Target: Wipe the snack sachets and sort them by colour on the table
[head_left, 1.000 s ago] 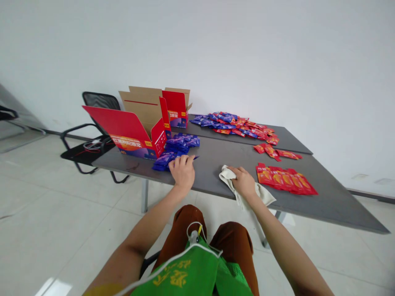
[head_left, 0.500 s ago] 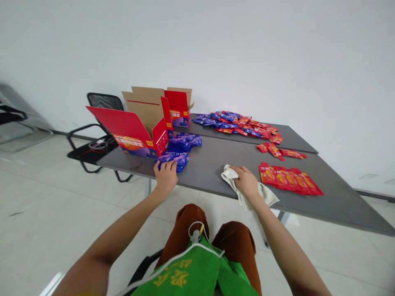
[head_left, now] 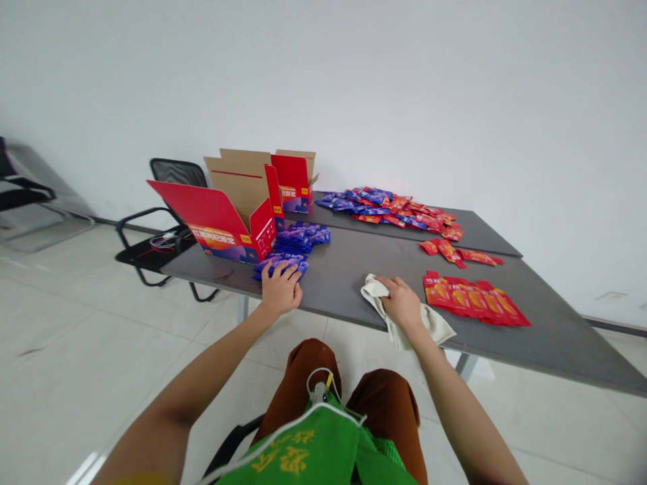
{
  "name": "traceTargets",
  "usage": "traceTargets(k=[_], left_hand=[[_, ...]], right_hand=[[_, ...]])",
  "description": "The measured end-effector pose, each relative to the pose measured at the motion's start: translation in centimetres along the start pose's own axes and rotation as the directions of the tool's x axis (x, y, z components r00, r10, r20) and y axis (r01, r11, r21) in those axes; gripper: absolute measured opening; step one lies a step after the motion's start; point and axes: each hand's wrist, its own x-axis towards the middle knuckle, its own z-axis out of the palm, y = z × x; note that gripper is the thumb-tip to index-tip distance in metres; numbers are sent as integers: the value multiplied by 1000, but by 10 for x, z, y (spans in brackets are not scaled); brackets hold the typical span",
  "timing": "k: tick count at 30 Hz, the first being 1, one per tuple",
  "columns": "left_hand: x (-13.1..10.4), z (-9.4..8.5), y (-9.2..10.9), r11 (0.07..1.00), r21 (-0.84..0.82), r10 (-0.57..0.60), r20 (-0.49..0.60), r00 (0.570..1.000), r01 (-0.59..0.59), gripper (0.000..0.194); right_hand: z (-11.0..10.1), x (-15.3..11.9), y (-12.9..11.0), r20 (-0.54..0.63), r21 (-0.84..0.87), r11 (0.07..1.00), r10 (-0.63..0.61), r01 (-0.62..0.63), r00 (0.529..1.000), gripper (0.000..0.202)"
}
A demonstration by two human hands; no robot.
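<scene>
My left hand (head_left: 280, 289) lies at the near edge of a row of purple sachets (head_left: 290, 258), its fingertips spread over them. It touches the sachets without lifting any. Under my right hand (head_left: 403, 304) a white cloth (head_left: 375, 291) is bunched, with the fingers closed on it. Part of the cloth hangs over the table's front edge. Right of it, several red sachets (head_left: 470, 298) lie overlapped in a row. Behind the left-hand row sits another group of purple sachets (head_left: 303, 234).
An open red carton (head_left: 222, 229) stands at the table's left, with a second open carton (head_left: 296, 182) behind it. A mixed heap of purple and red sachets (head_left: 391, 205) lies at the back. Loose red sachets (head_left: 449, 252) lie nearer. A black chair (head_left: 151, 249) is beyond the table's left end.
My left hand has shifted slightly right along the front of the purple sachets, fingers more spread. My right hand stays on the cloth. The view has tilted slightly.
</scene>
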Motion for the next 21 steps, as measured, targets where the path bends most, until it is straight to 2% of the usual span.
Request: traceTargets(k=[4, 7, 11, 14, 16, 18, 19, 21], left_hand=[[-10, 5, -1, 999, 27, -34, -88, 996, 36, 39], [-14, 3, 2, 997, 63, -41, -158, 987, 52, 35], [1, -10, 7, 996, 90, 33, -265, 964, -10, 26], [38, -20, 15, 994, 29, 113, -296, 948, -109, 22], [73, -20, 21, 979, -45, 182, -261, 948, -200, 22], [114, -8, 27, 932, -106, 329, -154, 932, -346, 23], [135, 2, 30, 890, -119, 434, -72, 898, -440, 22], [177, 28, 40, 855, -99, 515, 54, 855, -509, 16]], right_hand=[[-4, -1, -2, 7, 25, 1000, 19, -19, 1000, 46], [-6, -2, -2, 13, 69, 997, 16, -17, 1000, 45], [0, 1, 1, -23, 124, 992, 4, -1, 1000, 47], [0, 1, 0, -34, 134, 991, 35, -30, 999, 49], [-4, -1, -2, -31, 139, 988, 68, -63, 997, 49], [-7, -2, -4, -25, 155, 986, 69, -65, 997, 50], [-7, -2, -4, -24, 153, 986, 76, -71, 997, 52], [-5, -1, -4, -27, 141, 985, 103, -98, 994, 56]])
